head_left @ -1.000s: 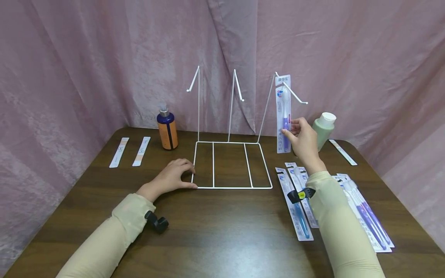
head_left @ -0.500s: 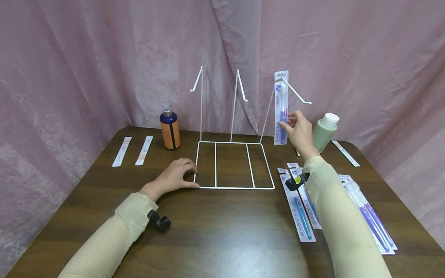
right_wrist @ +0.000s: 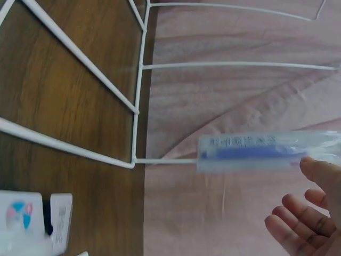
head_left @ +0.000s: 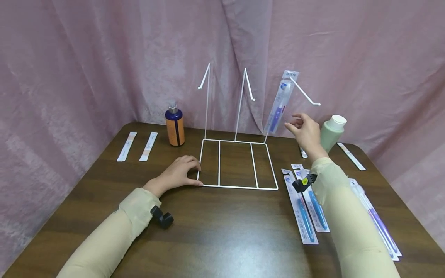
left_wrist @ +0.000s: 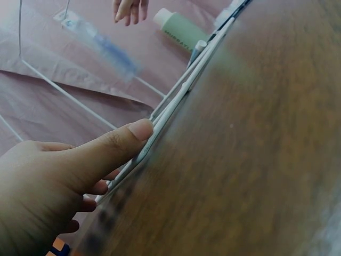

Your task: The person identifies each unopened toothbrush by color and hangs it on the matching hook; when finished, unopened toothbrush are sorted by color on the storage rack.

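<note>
A white wire display rack (head_left: pixel 240 187) with three upright hooks stands on the table. My left hand (head_left: pixel 177 173) holds its front left corner, the thumb on the front wire and the fingers at the side wire. From the right hook hangs a packaged toothbrush (head_left: pixel 279 104) with a purple handle, tilted with its lower end to the left. My right hand (head_left: pixel 306 135) is just right of the package, fingers loosely bent and holding nothing. In the right wrist view the thumb overlaps the package (right_wrist: pixel 250 152).
Packaged blue toothbrushes (head_left: pixel 301 212) and purple ones (head_left: pixel 379 224) lie at the right, partly under the right sleeve. A green bottle (head_left: pixel 332 133) stands behind the right hand. An orange pump bottle (head_left: pixel 175 127) and two white strips (head_left: pixel 148 146) are at the left.
The right hand first raised the packaged toothbrush onto the right hook, then let go of it. The package now hangs and has swung aslant. The left hand stays at the rack's corner.
</note>
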Available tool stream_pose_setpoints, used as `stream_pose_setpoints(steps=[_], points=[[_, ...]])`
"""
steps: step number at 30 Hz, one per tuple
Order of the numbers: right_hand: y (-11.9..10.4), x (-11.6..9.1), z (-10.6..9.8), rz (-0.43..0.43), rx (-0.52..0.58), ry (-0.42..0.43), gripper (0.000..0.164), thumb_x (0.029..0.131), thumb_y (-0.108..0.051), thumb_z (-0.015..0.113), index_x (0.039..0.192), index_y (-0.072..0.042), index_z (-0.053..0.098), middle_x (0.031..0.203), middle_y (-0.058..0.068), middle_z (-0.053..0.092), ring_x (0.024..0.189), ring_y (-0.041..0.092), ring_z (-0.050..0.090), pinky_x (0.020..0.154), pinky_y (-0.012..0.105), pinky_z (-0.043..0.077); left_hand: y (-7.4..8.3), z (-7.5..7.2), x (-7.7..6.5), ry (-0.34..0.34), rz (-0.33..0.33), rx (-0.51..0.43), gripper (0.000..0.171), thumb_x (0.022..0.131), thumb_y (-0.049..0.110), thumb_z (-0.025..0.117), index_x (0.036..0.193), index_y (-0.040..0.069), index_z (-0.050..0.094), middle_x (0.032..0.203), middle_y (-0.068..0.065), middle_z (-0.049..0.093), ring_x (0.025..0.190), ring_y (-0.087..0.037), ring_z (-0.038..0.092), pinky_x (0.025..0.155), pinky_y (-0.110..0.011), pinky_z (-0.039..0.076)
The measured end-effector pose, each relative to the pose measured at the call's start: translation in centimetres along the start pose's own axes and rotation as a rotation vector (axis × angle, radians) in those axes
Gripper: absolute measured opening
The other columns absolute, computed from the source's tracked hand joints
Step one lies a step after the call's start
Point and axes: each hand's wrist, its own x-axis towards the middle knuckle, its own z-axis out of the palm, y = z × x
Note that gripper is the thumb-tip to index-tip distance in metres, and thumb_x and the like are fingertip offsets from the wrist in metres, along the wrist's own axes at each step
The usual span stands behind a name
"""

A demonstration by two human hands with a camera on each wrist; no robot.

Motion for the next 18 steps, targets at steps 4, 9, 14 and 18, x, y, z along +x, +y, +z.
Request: stream_pose_setpoints(steps=[4, 9, 14, 18], points=[[0.1, -0.4, -0.8, -0.014, -0.02, -0.052, 0.043, 0.091, -0.022, 0.065, 0.126, 0.002, 0.055, 0.108, 0.025, 0.068, 0.098, 0.037, 0.066, 0.085, 0.046, 0.05, -0.2, 0.1, -0.4, 0.0, -0.012, -0.002, 0.048, 0.071, 0.052, 0.079, 0.102, 0.016, 0.067, 0.114, -0.005, 0.062, 0.113, -0.025, 0.054, 0.103, -0.047, 0.039], [0.0, -1.0, -2.4, -0.002, -0.068, -0.182, 0.047, 0.094, -0.026, 0.062, 0.129, 0.004, 0.052, 0.115, 0.028, 0.064, 0.103, 0.041, 0.063, 0.09, 0.052, 0.049, -0.3, 0.0, -1.4, 0.021, -0.021, -0.003, 0.048, 0.07, 0.05, 0.08, 0.101, 0.015, 0.068, 0.112, -0.005, 0.063, 0.112, -0.026, 0.055, 0.101, -0.047, 0.04], [0.4, -2.0, -4.8, -0.005, -0.157, -0.24, 0.048, 0.093, -0.028, 0.064, 0.126, 0.005, 0.053, 0.112, 0.029, 0.064, 0.103, 0.043, 0.062, 0.089, 0.054, 0.048, -0.2, -0.3, -1.6, 0.041, -0.006, -0.001, 0.048, 0.07, 0.049, 0.08, 0.1, 0.014, 0.068, 0.11, -0.005, 0.064, 0.111, -0.027, 0.055, 0.101, -0.048, 0.04], [1.1, -2.7, -6.6, -0.018, -0.211, -0.282, 0.046, 0.093, -0.029, 0.063, 0.124, 0.003, 0.054, 0.111, 0.027, 0.064, 0.101, 0.043, 0.063, 0.084, 0.053, 0.048, -0.3, -0.7, -1.7, 0.039, -0.012, 0.004, 0.048, 0.07, 0.05, 0.08, 0.1, 0.014, 0.068, 0.111, -0.005, 0.063, 0.111, -0.026, 0.055, 0.102, -0.048, 0.039]])
